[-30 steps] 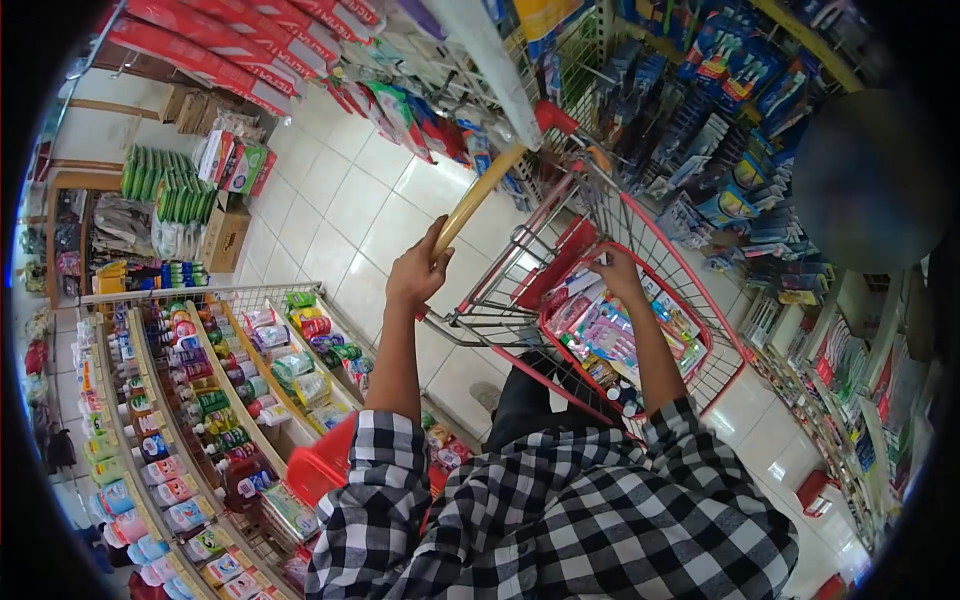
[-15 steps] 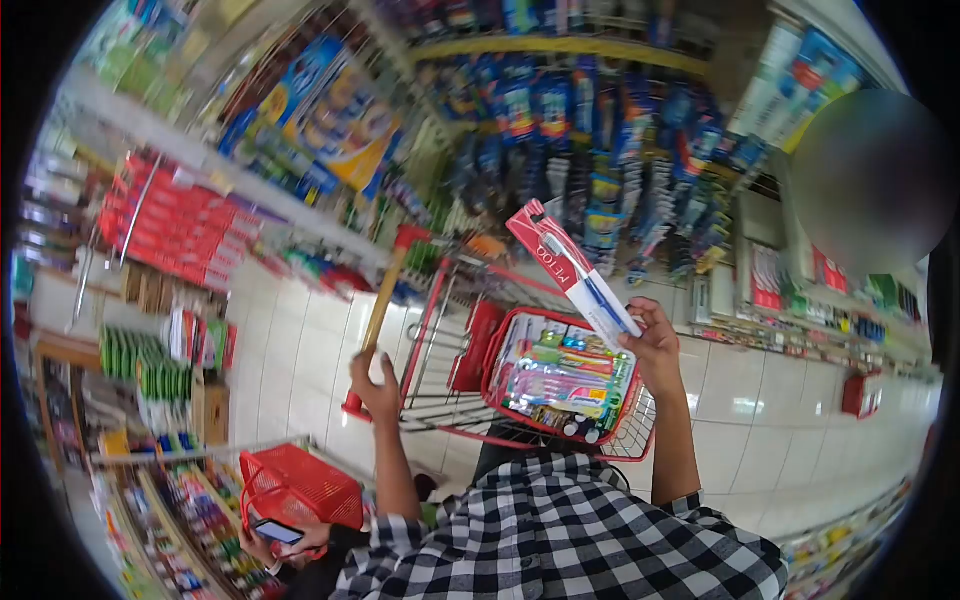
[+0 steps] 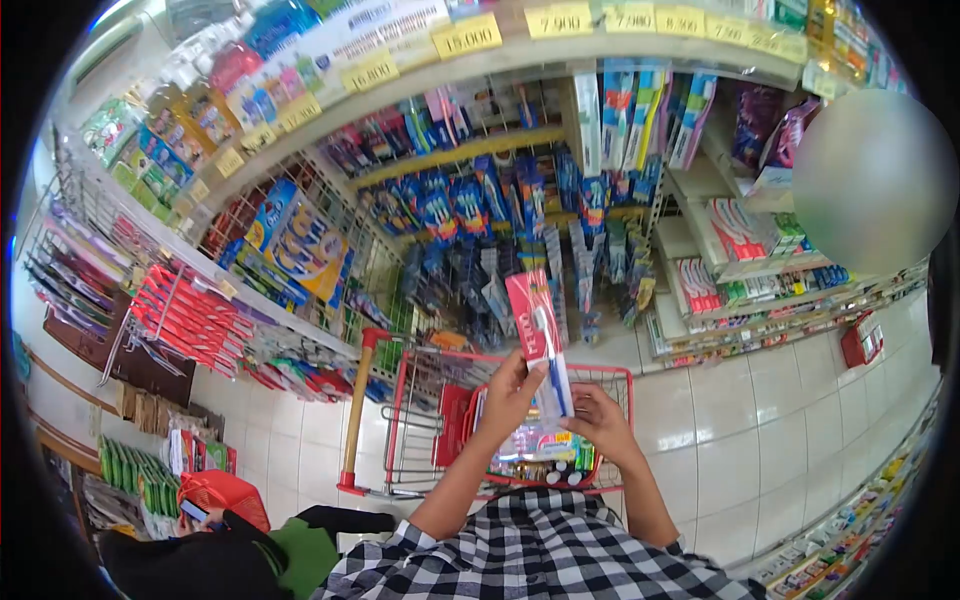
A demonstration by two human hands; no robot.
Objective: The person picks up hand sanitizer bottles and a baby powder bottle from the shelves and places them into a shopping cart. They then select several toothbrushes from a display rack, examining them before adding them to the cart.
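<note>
A toothbrush pack (image 3: 531, 318), red and white with a blue toothbrush inside, is held up in front of me over the cart. My left hand (image 3: 508, 398) is closed around the pack's left edge near its middle. At its bottom right corner, my right hand (image 3: 606, 430) is closed with thumb and fingers pinching the pack. Beneath both hands stands a shopping cart (image 3: 405, 458) with red and metal bars. Several brightly coloured packets (image 3: 545, 445) lie in the cart, partly hidden by my hands and arms.
Hooks ahead hold hanging toothbrush packs (image 3: 470, 208); yellow price tags (image 3: 465, 37) line the shelf edge above. The cart's handle (image 3: 356, 425) is to the left. A person in dark and green clothing (image 3: 300, 552) stands lower left, beside a red basket (image 3: 228, 495). Shelves rise right.
My left hand has left the cart handle and taken hold of the toothbrush pack. The pack now stands more upright, and my view has shifted to show more of the upper shelf.
</note>
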